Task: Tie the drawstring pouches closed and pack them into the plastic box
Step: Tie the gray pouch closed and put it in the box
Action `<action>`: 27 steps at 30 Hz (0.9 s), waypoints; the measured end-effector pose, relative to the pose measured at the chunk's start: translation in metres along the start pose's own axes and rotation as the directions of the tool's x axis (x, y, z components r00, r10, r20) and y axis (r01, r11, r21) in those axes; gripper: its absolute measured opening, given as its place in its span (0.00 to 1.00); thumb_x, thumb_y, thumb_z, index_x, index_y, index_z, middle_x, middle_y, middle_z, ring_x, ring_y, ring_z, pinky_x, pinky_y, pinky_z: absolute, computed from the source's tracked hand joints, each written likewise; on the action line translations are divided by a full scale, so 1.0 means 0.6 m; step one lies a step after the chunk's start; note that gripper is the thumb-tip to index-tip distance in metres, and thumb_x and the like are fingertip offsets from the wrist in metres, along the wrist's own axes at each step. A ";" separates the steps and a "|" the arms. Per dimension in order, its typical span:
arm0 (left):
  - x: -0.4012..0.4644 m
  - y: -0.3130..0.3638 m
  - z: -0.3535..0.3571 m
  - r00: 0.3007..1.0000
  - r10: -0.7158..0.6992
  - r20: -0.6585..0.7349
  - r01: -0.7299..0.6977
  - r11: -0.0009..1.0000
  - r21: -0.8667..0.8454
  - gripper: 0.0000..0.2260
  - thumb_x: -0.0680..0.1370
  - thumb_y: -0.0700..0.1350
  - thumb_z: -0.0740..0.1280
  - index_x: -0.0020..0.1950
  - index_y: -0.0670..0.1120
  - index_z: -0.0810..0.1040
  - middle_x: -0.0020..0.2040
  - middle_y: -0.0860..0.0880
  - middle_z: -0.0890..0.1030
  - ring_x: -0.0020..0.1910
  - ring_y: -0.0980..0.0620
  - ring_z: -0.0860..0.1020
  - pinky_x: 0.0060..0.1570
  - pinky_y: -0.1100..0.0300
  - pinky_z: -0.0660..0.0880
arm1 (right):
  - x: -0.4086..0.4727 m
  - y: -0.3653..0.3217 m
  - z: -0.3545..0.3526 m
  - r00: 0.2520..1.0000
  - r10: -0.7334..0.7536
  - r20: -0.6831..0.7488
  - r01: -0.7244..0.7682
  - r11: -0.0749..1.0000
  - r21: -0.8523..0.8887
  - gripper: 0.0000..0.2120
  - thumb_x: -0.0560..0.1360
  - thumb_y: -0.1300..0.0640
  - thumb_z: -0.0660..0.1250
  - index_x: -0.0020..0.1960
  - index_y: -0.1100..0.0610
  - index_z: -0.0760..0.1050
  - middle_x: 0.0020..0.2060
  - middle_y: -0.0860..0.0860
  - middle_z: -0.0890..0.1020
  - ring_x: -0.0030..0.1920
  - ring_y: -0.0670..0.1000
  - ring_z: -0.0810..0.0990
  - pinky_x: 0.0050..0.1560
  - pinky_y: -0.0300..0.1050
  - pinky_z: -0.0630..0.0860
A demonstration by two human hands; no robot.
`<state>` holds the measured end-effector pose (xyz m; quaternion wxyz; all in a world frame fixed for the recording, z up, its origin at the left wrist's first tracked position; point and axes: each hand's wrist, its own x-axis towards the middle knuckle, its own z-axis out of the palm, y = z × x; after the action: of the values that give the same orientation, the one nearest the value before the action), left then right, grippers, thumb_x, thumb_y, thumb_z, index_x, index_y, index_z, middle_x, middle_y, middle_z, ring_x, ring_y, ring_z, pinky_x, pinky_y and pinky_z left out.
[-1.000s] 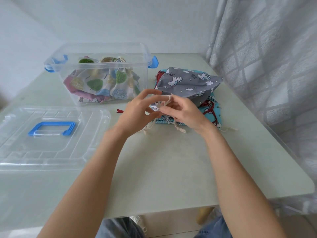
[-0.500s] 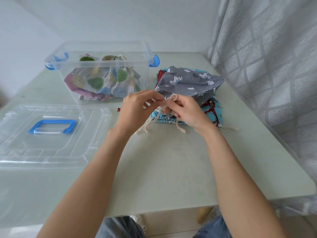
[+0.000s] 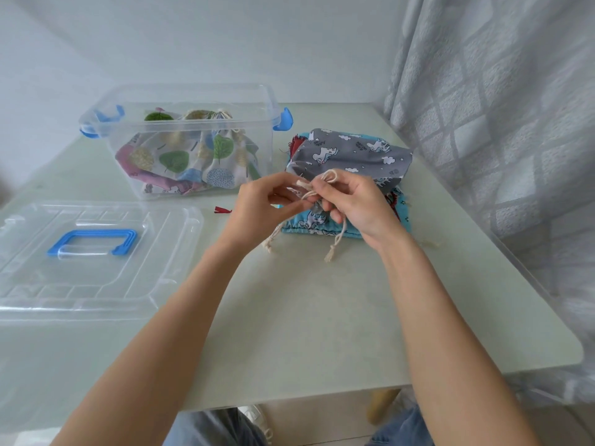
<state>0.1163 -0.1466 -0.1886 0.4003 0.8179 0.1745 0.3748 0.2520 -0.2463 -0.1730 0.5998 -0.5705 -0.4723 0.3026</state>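
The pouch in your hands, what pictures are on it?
White unicorns and clouds on grey: the pouch, seen from the head view.

Pale green worktop in a light room, curtain at the right.

A smooth pale green worktop (image 3: 306, 317) with a rounded near corner fills the middle of the view. A grey-white curtain with a woven square grid pattern (image 3: 502, 107) hangs along its right edge and bunches low at the right. Plain white walls (image 3: 225, 40) meet in a corner behind it. A small red scrap (image 3: 222, 210) lies on the worktop. Under the near edge show blue denim trouser legs (image 3: 212, 428) and a rounded wooden leg (image 3: 383, 403).
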 end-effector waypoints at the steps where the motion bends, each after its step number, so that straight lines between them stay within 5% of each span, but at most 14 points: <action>1: 0.004 0.001 0.000 0.999 0.031 0.010 -0.031 0.998 0.048 0.11 0.68 0.40 0.75 0.49 0.47 0.80 0.38 0.56 0.81 0.36 0.60 0.80 0.43 0.70 0.76 | -0.001 -0.002 -0.007 1.000 -0.014 0.010 0.015 0.999 -0.049 0.05 0.76 0.61 0.65 0.43 0.56 0.79 0.31 0.46 0.81 0.29 0.44 0.72 0.24 0.34 0.69; 4: 0.022 0.007 -0.001 0.988 0.142 0.055 -0.149 0.975 0.163 0.10 0.68 0.39 0.75 0.47 0.46 0.83 0.39 0.57 0.79 0.33 0.67 0.77 0.39 0.76 0.70 | -0.002 -0.011 -0.027 0.997 -0.035 0.068 0.045 0.988 -0.150 0.03 0.76 0.61 0.67 0.44 0.58 0.79 0.31 0.44 0.80 0.31 0.41 0.75 0.26 0.35 0.71; 9: 0.045 0.013 0.021 0.962 0.250 0.109 -0.265 0.952 0.154 0.05 0.69 0.39 0.73 0.44 0.41 0.84 0.43 0.53 0.80 0.36 0.64 0.75 0.37 0.72 0.70 | -0.003 -0.032 -0.062 0.981 -0.023 0.193 0.063 0.977 -0.202 0.06 0.76 0.62 0.66 0.45 0.65 0.77 0.30 0.49 0.79 0.27 0.43 0.74 0.24 0.34 0.71; 15: 0.033 0.008 0.050 0.971 0.203 0.128 -0.221 0.965 0.144 0.08 0.71 0.50 0.72 0.45 0.46 0.83 0.44 0.52 0.82 0.48 0.56 0.78 0.49 0.60 0.74 | -0.016 -0.002 -0.082 0.990 0.040 0.139 -0.052 0.995 0.080 0.08 0.70 0.55 0.67 0.42 0.59 0.77 0.28 0.48 0.79 0.25 0.42 0.70 0.21 0.31 0.64; 17: 0.033 0.011 0.050 0.981 0.126 0.145 -0.137 0.988 0.071 0.04 0.73 0.47 0.71 0.44 0.47 0.81 0.46 0.51 0.83 0.51 0.56 0.79 0.52 0.59 0.74 | -0.015 0.003 -0.083 0.990 0.041 0.132 -0.063 0.983 0.170 0.08 0.67 0.52 0.69 0.40 0.56 0.79 0.29 0.49 0.80 0.25 0.42 0.69 0.22 0.31 0.63; 20: 0.029 0.015 0.051 0.979 0.009 0.203 0.005 0.998 -0.069 0.04 0.74 0.44 0.71 0.43 0.44 0.79 0.41 0.48 0.82 0.40 0.55 0.80 0.44 0.63 0.75 | -0.014 0.003 -0.086 0.989 0.001 0.146 -0.028 0.983 0.184 0.04 0.65 0.52 0.71 0.37 0.52 0.81 0.31 0.49 0.81 0.27 0.42 0.69 0.23 0.31 0.63; 27: 0.022 0.022 0.050 0.957 -0.170 0.235 0.223 0.950 -0.220 0.03 0.74 0.40 0.69 0.42 0.40 0.78 0.37 0.45 0.79 0.37 0.52 0.76 0.40 0.58 0.69 | -0.018 0.003 -0.085 0.990 -0.129 0.055 0.134 0.987 -0.094 0.10 0.69 0.66 0.73 0.38 0.51 0.80 0.29 0.44 0.79 0.28 0.43 0.71 0.30 0.32 0.68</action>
<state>0.1473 -0.1629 -0.1842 0.5497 0.7762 0.1640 0.2617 0.2946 -0.2760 -0.1725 0.5781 -0.5592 -0.5377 0.2530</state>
